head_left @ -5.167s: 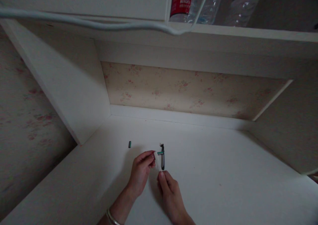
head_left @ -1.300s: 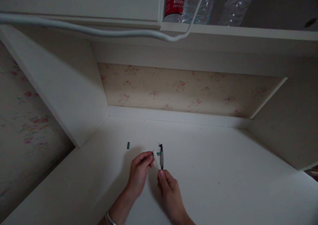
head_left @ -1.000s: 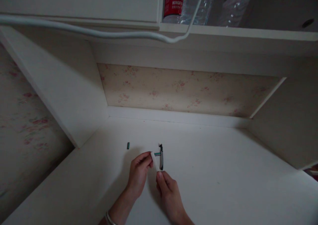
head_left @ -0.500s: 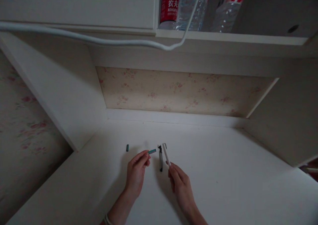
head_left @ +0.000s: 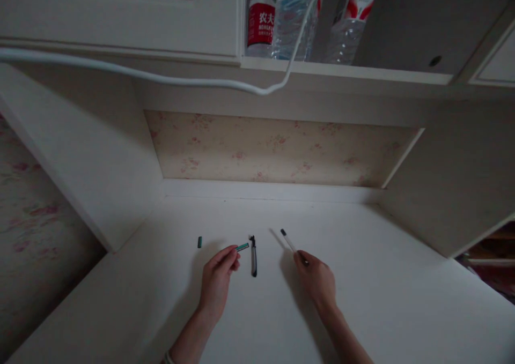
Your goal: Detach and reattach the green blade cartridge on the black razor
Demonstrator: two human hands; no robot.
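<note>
My left hand (head_left: 216, 278) pinches a small green-and-black strip, which looks like a razor blade cartridge (head_left: 242, 247), between thumb and fingertips. Just right of it a black razor handle (head_left: 254, 258) lies lengthwise on the white desk, its small head toward the back. My right hand (head_left: 317, 279) is closed around a slim pale pen (head_left: 289, 240) with a dark end pointing up and away to the left; its lower part is covered by the fingers. A second green cartridge (head_left: 200, 242) rests on the desk, left of my left hand.
The white desktop (head_left: 362, 299) runs back to a low ledge under a floral wall panel (head_left: 281, 147). Above, a shelf holds several plastic bottles (head_left: 295, 21). A white cable (head_left: 169, 80) hangs across the cabinet front. Side panels stand left and right.
My right hand has moved right, away from the razor handle, and the pen's dark end now points up. My left hand keeps the cartridge. The view has shifted slightly.
</note>
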